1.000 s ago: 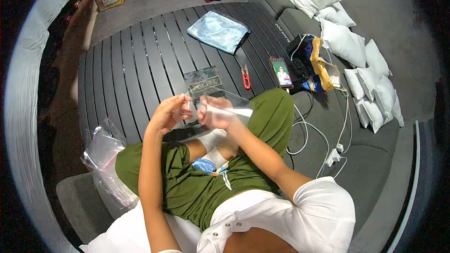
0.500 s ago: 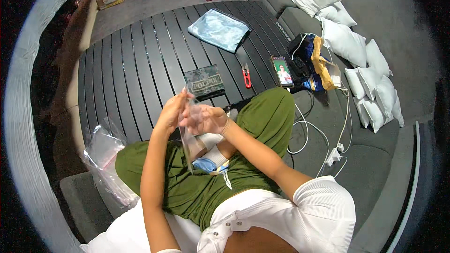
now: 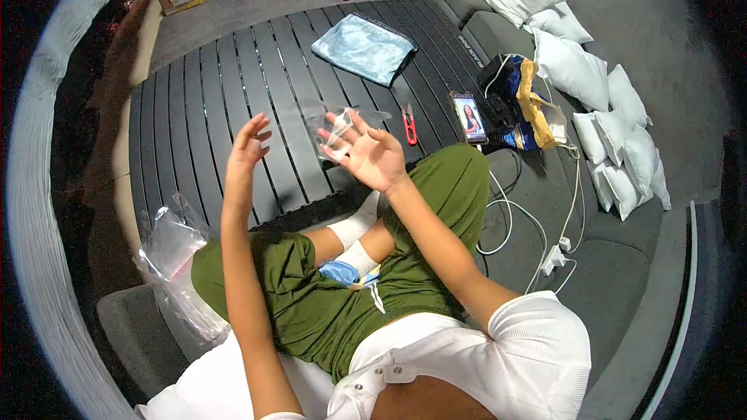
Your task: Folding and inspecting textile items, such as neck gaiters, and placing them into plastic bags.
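My left hand (image 3: 250, 140) is raised over the near left part of the black slatted table (image 3: 187, 124), its fingers loosely bent and apart, with nothing in it. To its right, my right hand (image 3: 373, 157) has its palm up and fingers spread. A clear plastic bag (image 3: 327, 115) lies around or against those fingertips; whether they are inside it I cannot tell. Beyond the hand are red-handled thread snips (image 3: 410, 126) and a pale blue flat pouch (image 3: 364, 48). The hand and bag cover the spot where a dark printed piece lay.
Clear plastic sleeves (image 3: 183, 264) lie in a stack beside my left knee. To the right are a lit phone (image 3: 468, 118), a blue and yellow bag (image 3: 529, 105) and white cables (image 3: 537, 225). Several white pillows (image 3: 572, 70) line the grey sofa (image 3: 599, 272).
My hands have moved apart, the left outward and the right up over the table. The clear plastic has left my left hand and is now at the right fingertips. The dark printed piece no longer shows.
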The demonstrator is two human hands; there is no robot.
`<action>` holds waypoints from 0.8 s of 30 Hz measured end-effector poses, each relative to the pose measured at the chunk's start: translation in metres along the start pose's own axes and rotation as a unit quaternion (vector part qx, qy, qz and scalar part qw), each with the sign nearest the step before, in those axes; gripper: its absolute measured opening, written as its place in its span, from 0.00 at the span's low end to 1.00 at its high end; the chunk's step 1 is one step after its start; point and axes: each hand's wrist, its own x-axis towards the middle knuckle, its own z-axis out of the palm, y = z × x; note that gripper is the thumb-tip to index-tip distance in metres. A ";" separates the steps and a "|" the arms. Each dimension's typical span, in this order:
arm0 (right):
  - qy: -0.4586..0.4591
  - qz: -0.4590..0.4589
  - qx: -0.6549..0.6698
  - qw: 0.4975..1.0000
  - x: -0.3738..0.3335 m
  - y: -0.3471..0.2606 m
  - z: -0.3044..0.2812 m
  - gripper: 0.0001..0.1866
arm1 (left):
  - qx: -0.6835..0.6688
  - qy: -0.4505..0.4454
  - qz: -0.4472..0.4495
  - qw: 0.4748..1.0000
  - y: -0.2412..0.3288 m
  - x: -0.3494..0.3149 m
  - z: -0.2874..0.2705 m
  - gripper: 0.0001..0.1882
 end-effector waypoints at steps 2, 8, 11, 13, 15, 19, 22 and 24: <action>-0.002 0.024 0.018 1.000 -0.004 0.005 -0.003 0.25 | 0.191 0.004 0.095 0.977 -0.014 -0.004 0.014 0.25; -0.010 0.099 0.002 0.995 -0.010 0.012 0.003 0.31 | 0.337 0.095 0.138 0.927 -0.028 0.001 0.014 0.22; -0.021 0.162 -0.064 0.984 -0.010 0.013 0.006 0.34 | 0.210 0.042 0.091 0.973 -0.023 0.006 0.007 0.16; -0.024 0.177 -0.087 0.980 -0.008 0.012 0.008 0.34 | 0.188 0.022 0.014 0.982 -0.018 0.002 0.004 0.17; -0.025 0.189 -0.113 0.975 -0.009 0.011 0.006 0.34 | 0.162 -0.002 -0.063 0.985 -0.009 -0.001 0.010 0.19; -0.014 0.143 -0.167 0.975 -0.008 0.014 0.002 0.33 | 0.122 -0.050 -0.151 0.980 -0.007 -0.003 0.013 0.25; -0.022 0.131 -0.148 0.980 -0.008 0.013 0.009 0.34 | 0.120 -0.060 -0.165 0.977 -0.007 -0.004 0.012 0.27; -0.030 0.138 -0.118 0.983 -0.008 0.010 0.012 0.35 | 0.126 -0.064 -0.164 0.976 -0.007 -0.004 0.012 0.28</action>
